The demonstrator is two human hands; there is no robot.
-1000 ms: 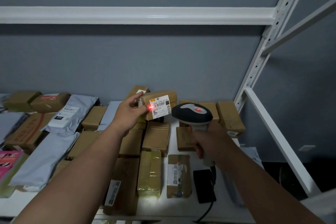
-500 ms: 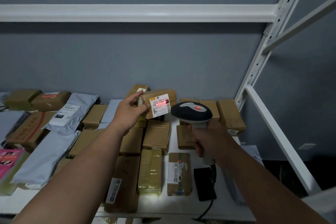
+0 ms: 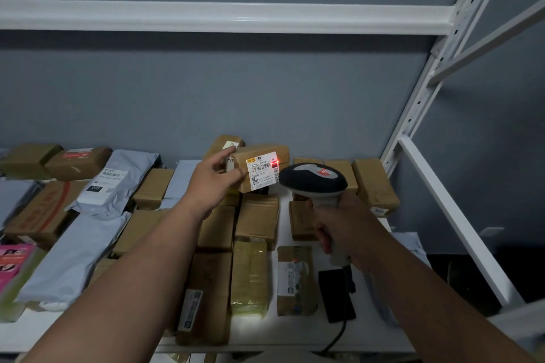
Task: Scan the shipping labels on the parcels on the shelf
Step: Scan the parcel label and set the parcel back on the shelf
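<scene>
Since a second ago the red scan spot has slid across the shipping label [image 3: 262, 169] from its left edge to its upper right corner, and your scanner [image 3: 313, 180] has crept a touch closer to the box; both hands have otherwise kept their places.

Your left hand [image 3: 211, 183] holds the small brown parcel [image 3: 259, 168] lifted above the shelf [image 3: 298, 330], fingers [image 3: 219, 155] curled over its top left corner and thumb clamped against its front face, label turned toward you. Your right hand [image 3: 339, 224] is wrapped round the scanner's grip, fingers closed on the handle, the dark head pointing at the label and sitting just beside the parcel's right end — very little gap there.

Below the lifted parcel the shelf is packed: brown boxes [image 3: 256, 219] in rows, touching edge to edge, with grey mailer bags [image 3: 118, 180] and a pink packet [image 3: 13, 262] to your left. A strip of bare white shelf runs under your right forearm, between the taped parcels [image 3: 249, 277] and the black block [image 3: 336, 295] whose cable [image 3: 334, 339] drops over the front edge. More boxes [image 3: 373, 186] sit against the back wall by the right upright [image 3: 418, 106].

Overhead the white crossbeam [image 3: 224, 16] leaves plenty of open room above both hands — the grey wall behind is well clear. To your right the slanting white rail [image 3: 451, 215] bounds the shelf's side.
</scene>
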